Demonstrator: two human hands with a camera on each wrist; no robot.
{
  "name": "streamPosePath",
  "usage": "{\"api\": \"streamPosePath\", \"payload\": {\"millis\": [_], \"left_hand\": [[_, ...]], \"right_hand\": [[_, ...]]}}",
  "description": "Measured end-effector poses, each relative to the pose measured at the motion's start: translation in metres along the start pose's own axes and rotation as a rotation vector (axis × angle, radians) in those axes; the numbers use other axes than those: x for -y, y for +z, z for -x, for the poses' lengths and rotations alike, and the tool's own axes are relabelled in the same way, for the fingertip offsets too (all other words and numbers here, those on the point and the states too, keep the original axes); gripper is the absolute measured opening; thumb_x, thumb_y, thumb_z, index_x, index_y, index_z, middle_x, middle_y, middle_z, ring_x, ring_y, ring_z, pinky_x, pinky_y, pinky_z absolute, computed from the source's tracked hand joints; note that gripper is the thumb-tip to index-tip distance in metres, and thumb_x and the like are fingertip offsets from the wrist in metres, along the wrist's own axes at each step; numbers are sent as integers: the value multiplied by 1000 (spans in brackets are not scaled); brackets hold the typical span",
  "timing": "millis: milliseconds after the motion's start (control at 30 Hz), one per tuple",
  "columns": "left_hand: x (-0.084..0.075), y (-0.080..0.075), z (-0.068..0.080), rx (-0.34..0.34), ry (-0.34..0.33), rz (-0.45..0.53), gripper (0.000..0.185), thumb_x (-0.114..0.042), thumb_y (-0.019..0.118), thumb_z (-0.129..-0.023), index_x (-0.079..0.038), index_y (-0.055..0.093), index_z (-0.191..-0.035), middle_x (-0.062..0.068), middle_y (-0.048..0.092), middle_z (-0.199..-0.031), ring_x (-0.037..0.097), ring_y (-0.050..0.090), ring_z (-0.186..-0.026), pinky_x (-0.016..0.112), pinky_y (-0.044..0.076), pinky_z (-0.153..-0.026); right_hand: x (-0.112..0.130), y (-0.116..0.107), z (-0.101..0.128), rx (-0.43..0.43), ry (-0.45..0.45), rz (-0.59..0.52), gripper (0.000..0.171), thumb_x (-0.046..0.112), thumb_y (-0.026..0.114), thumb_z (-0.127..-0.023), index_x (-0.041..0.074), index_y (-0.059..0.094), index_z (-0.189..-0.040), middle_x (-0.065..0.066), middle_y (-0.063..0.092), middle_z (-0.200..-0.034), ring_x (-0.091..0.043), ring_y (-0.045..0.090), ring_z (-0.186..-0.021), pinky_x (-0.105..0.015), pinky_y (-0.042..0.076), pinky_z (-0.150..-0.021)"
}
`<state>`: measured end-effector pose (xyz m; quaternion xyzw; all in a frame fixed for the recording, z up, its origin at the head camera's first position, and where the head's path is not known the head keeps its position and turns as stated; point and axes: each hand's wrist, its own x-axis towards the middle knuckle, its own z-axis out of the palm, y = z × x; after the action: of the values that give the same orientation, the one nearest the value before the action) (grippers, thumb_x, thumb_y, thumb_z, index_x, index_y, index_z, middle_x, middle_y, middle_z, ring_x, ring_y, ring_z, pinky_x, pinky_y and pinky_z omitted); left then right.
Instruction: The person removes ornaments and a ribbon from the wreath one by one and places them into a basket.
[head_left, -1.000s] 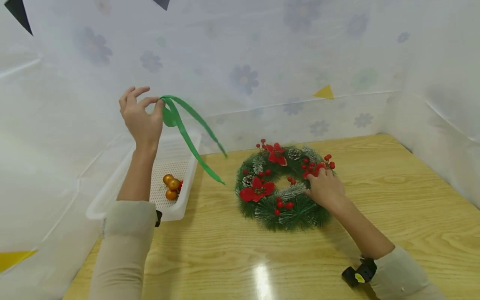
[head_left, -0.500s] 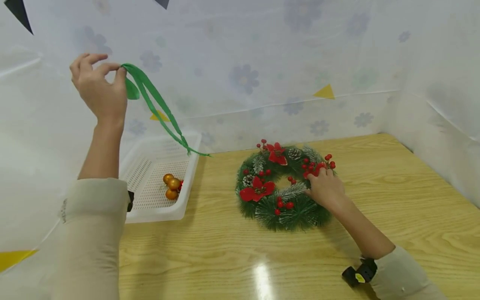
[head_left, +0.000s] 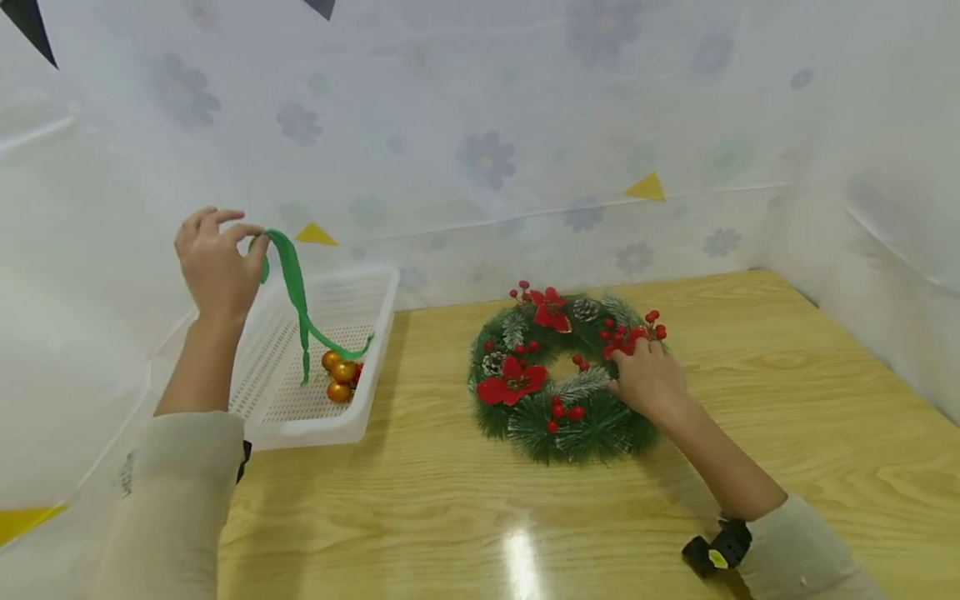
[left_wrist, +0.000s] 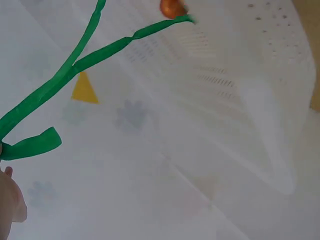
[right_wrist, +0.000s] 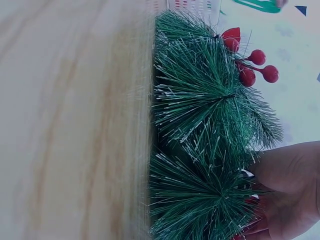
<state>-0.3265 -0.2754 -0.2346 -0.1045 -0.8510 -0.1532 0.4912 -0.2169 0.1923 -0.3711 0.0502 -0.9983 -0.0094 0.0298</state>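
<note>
Between thumb and forefinger, my left hand (head_left: 222, 268) pinches a green ribbon (head_left: 294, 285) above the white basket (head_left: 381, 350). The ribbon's two tails hang down into the basket beside the golden balls (head_left: 342, 372); a short loop of it shows near the fingers in the left wrist view. My right hand (head_left: 651, 383) grips the right side of a green Christmas wreath (head_left: 588, 429), its fingers over a red flower there. The wreath lies flat on the table, with red flowers, berries, pinecones and frosted sprigs. In the right wrist view, green needles (right_wrist: 200, 115) partly hide the fingers.
The perforated basket stands at the left on the wood-grain table (head_left: 442, 500), with something red next to the golden balls. A white flower-printed sheet (head_left: 420, 108) encloses the back and sides. A black camera (head_left: 717, 550) is strapped to the right wrist.
My left hand rose leftward with the green ribbon, then came down, so the tails now hang into the basket. My right hand has stayed on the wreath.
</note>
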Motion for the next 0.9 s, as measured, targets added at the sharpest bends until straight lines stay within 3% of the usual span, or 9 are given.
{"api": "streamPosePath", "payload": {"millis": [167,300,433,533,667,900], "left_hand": [[10,22,38,180,86,-7,11,-4,69,-81,6,69,-85,21,59,-108,38,42,-115,46,25,-104],[13,34,64,367,115,-57,12,-5,69,-81,4,70,-87,22,57,-112,40,39,-116,51,25,-102],[14,40,82,557,137,-108,15,-9,66,-84,3,70,-93,23,54,-117,41,35,-119,54,23,-102],[15,40,89,660,145,-121,18,-10,63,-86,2,68,-99,24,51,-120,42,33,-120,55,23,-101],[14,39,91,715,144,-133,24,-10,59,-87,2,65,-106,25,48,-125,42,31,-122,55,22,-101],[7,41,87,722,141,-142,29,-13,55,-90,2,61,-113,25,44,-129,41,29,-124,53,20,-103]], "right_hand": [[0,-1,0,4,4,-13,49,32,65,-86,0,56,-123,-32,45,-110,-47,41,-105,-52,45,-81],[-1,-1,0,8,12,-15,49,32,64,-86,0,55,-123,-33,44,-111,-47,41,-106,-53,45,-82],[-2,-1,1,11,13,-15,50,32,64,-86,1,55,-124,-33,44,-111,-47,41,-106,-53,44,-83],[-2,-2,2,3,6,-17,49,31,65,-86,0,56,-123,-32,45,-111,-47,41,-105,-53,44,-83],[-1,-3,2,3,-4,-14,49,32,65,-86,1,56,-123,-32,45,-111,-47,42,-105,-53,45,-82],[-2,-5,2,32,8,-19,51,33,63,-87,1,54,-126,-34,43,-115,-49,39,-108,-55,41,-86]]}}
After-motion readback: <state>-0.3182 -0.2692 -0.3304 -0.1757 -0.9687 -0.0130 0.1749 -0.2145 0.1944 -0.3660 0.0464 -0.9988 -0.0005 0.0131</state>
